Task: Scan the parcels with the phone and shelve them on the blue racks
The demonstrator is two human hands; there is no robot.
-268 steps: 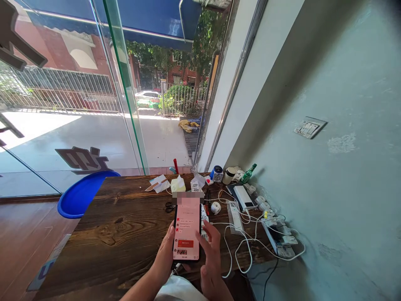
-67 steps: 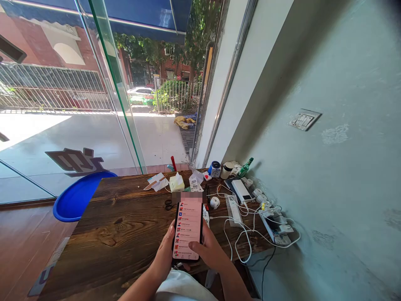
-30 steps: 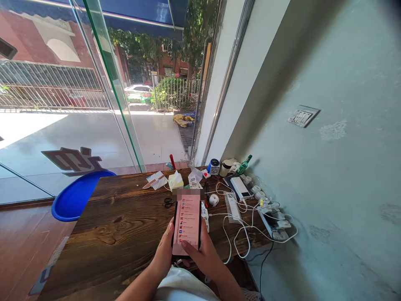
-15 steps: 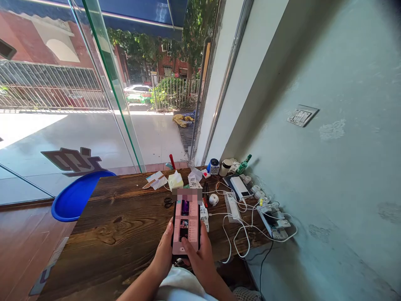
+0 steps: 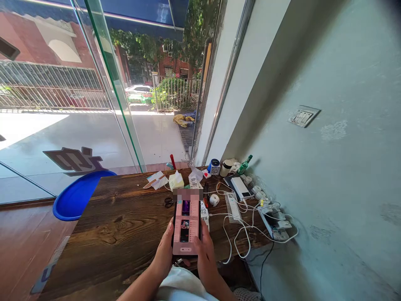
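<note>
A smartphone (image 5: 185, 230) with a lit pinkish screen is held upright between my two hands, over the near edge of the wooden table (image 5: 119, 225). My left hand (image 5: 164, 249) wraps the phone's left side, its thumb along the edge. My right hand (image 5: 205, 253) grips the right side, with the thumb at the lower right of the screen. The top of the phone is blurred out. Printed number tags (image 5: 204, 216) lie partly hidden behind the phone. Black scissors (image 5: 168, 202) rest just left of its upper end.
White cables (image 5: 230, 238) loop across the table's right side beside a power strip (image 5: 271, 225). A tissue pack (image 5: 176, 181), a tape roll (image 5: 214, 200), a white power bank (image 5: 240, 187) and a green bottle (image 5: 244, 165) stand farther back. A blue basin (image 5: 67, 205) is at left.
My right thumb has moved from the lower middle of the screen to its right edge. Both hands keep hold of the phone. The view has shifted very slightly.
</note>
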